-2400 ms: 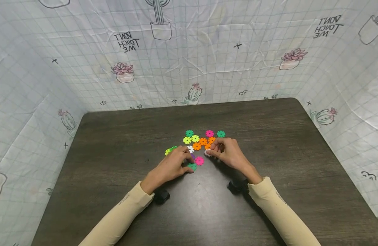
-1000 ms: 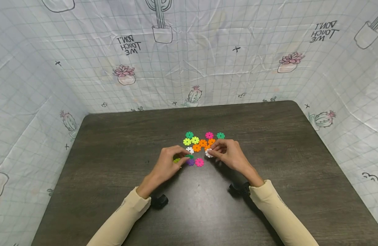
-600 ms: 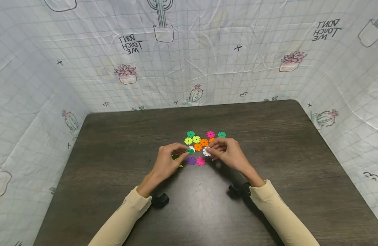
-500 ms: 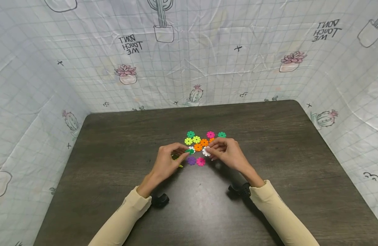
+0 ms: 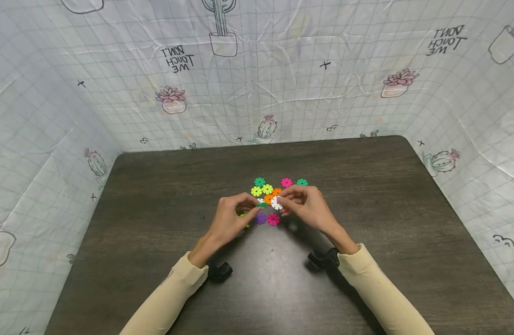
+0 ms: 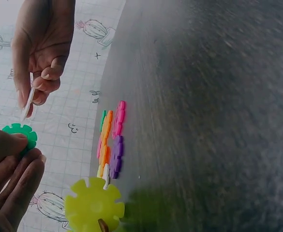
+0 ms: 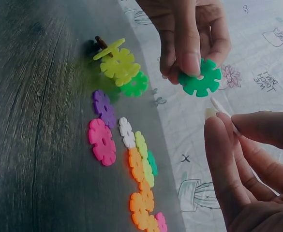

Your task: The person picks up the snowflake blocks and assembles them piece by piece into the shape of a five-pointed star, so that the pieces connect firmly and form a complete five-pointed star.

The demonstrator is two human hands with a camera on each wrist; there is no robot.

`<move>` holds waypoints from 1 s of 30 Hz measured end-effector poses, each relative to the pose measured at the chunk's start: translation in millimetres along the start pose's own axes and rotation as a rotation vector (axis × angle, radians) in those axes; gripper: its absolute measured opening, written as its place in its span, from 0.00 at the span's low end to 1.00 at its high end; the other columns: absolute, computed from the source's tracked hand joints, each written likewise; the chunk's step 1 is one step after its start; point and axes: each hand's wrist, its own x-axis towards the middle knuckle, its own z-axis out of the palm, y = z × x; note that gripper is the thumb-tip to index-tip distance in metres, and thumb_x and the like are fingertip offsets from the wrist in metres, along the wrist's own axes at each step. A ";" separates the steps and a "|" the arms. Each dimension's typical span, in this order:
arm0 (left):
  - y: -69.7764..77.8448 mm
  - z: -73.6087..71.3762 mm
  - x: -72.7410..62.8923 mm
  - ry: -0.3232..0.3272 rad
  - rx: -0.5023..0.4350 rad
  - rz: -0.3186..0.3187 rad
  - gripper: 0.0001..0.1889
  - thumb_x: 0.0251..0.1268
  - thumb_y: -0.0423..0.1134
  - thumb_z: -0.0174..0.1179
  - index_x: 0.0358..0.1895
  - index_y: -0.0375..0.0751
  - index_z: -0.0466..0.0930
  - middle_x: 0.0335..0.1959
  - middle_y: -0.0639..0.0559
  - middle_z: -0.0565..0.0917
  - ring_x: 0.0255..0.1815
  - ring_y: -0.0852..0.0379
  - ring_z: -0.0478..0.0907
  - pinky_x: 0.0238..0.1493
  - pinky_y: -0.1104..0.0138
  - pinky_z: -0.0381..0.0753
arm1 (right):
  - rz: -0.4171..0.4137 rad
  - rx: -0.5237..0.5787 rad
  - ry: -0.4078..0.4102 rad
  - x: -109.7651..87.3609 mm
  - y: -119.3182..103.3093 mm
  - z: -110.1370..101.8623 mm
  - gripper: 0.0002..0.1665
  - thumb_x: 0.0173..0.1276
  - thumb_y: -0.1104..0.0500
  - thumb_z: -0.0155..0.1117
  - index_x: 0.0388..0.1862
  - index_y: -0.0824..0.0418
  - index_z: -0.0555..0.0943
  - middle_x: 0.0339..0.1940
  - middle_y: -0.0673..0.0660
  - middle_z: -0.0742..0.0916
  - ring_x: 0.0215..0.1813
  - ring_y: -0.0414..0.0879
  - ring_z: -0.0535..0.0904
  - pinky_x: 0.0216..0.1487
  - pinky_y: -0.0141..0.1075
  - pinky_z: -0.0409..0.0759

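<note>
My left hand [image 5: 229,216] pinches a green notched plastic disc [image 7: 210,81] between thumb and fingers. The right hand [image 5: 309,208] pinches a white notched disc [image 5: 275,204], which appears edge-on in both wrist views. Both discs are held up over the table, their edges close together with a small gap in the right wrist view. Beneath the left hand, yellow discs [image 7: 119,65] stand partly upright with a brown piece [image 7: 100,42] and another green disc [image 7: 139,87]. Flat in front of the hands lie a purple disc [image 5: 258,218] and a pink disc [image 5: 276,220].
More discs lie flat beyond the hands: orange discs [image 5: 268,199], yellow discs [image 5: 257,191], a teal disc [image 5: 259,182], a second pink disc [image 5: 286,182] and another teal disc [image 5: 302,182]. The dark wood table [image 5: 344,160] is enclosed by a printed cloth [image 5: 323,107].
My left hand has picked up the green disc and raised it toward the middle. The right hand, with the white disc, has shifted left, bringing the two discs close together.
</note>
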 end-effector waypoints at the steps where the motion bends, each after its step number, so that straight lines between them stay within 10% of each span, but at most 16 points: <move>1: 0.3 0.2 0.3 0.001 -0.003 0.001 0.03 0.67 0.33 0.71 0.41 0.43 0.88 0.39 0.49 0.93 0.40 0.57 0.92 0.44 0.69 0.91 | 0.002 0.001 -0.001 -0.1 -0.9 0.0 0.12 0.74 0.57 0.70 0.48 0.64 0.87 0.40 0.65 0.92 0.36 0.51 0.92 0.44 0.53 0.91; 30: 0.4 3.6 -1.6 0.062 -0.008 0.142 0.02 0.64 0.32 0.74 0.38 0.40 0.91 0.36 0.47 0.93 0.37 0.54 0.92 0.40 0.56 0.93 | 0.033 0.105 -0.004 -5.2 -5.2 7.2 0.12 0.72 0.58 0.72 0.49 0.65 0.88 0.40 0.66 0.92 0.37 0.58 0.91 0.46 0.54 0.90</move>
